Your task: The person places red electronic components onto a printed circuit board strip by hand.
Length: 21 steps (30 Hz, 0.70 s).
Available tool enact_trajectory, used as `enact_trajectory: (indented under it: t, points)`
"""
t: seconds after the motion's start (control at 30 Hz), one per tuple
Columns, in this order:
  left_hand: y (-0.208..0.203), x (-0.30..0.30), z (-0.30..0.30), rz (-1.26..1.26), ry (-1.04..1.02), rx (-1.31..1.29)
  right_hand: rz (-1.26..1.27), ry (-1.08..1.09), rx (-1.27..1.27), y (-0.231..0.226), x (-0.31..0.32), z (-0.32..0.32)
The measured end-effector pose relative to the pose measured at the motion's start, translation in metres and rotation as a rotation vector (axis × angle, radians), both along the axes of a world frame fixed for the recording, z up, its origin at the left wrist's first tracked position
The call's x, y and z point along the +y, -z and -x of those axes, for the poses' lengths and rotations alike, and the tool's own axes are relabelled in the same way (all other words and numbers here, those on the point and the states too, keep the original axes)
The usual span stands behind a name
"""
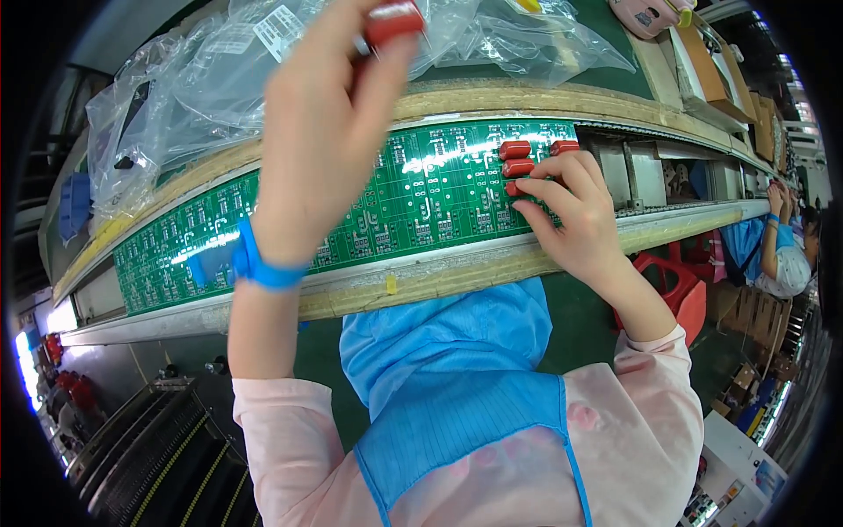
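My left hand [320, 132], with a blue band [268, 263] at the wrist, is raised over the far side of the line, closed on a red capacitor [393, 23] with thin wire leads. It is slightly blurred. Below lies a long green circuit board panel [430, 189] in a rail. At its right end my right hand [575, 211] pinches another red capacitor [513, 188] against the board, partly covered by the fingers. Two red capacitors [516, 150] sit just beyond it in a column, and one more [564, 147] shows past the knuckles.
Clear plastic bags [211, 79] lie along the far side of the line. A wooden strip [421, 297] edges the near side. To the right stand a red plastic chair [672, 285] and another person [781, 255]. Cardboard boxes [716, 75] are at the far right.
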<state>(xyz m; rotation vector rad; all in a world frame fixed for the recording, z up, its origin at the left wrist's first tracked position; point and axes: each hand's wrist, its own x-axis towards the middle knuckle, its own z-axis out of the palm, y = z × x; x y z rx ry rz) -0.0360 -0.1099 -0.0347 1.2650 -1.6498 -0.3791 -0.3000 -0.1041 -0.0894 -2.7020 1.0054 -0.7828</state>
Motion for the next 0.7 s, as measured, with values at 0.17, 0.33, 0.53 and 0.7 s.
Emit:
enact_trajectory:
  t: [0.17, 0.33, 0.53, 0.7]
  points:
    - [0.017, 0.059, 0.027, -0.408, 0.292, 0.157, -0.562, -0.074, -0.513, -0.015, 0.018, -0.009]
    - [0.042, 0.076, 0.050, -0.213, 0.165, -0.165, -1.267, -0.060, -0.726, -0.023, 0.009, -0.024]
    - [0.039, 0.086, 0.053, -0.132, 0.135, -0.288, -1.648, -0.193, -0.467, -0.023, -0.017, -0.019]
    - [0.039, 0.081, 0.030, -0.154, 0.027, -0.340, -1.240, -0.158, -0.545, -0.035, -0.040, -0.022]
